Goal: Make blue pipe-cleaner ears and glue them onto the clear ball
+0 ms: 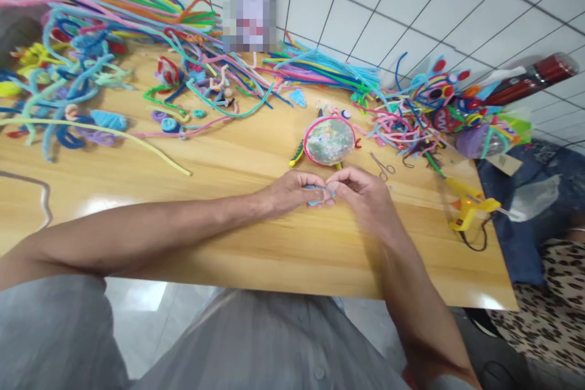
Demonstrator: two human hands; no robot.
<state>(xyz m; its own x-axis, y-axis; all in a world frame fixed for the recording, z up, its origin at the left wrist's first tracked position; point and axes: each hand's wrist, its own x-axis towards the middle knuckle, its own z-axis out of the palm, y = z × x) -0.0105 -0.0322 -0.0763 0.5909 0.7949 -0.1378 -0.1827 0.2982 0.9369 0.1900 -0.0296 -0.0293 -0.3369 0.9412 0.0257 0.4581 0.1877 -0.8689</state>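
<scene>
A small blue fuzzy piece (315, 197), apparently of pipe cleaner, is between my hands above the front half of the table. My left hand (289, 192) is closed around it, thumb on top. At its right end, the fingertips of my right hand (364, 190) pinch together, touching the left fingers. Most of the piece is covered by my fingers. Just beyond my hands lies a round, pink-rimmed disc (329, 143) with a mottled pale green surface. It partly covers a tool with green and yellow handles (297, 155). Small scissors (382, 166) rest beyond my right hand.
Pipe cleaners (137, 6) pile up along the back and left of the wooden table (219, 256). A yellow glue gun (470, 201) with a cord lies at the right edge. Behind it stand colourful pipe-cleaner figures (439, 94) and a dark red flask (532, 79).
</scene>
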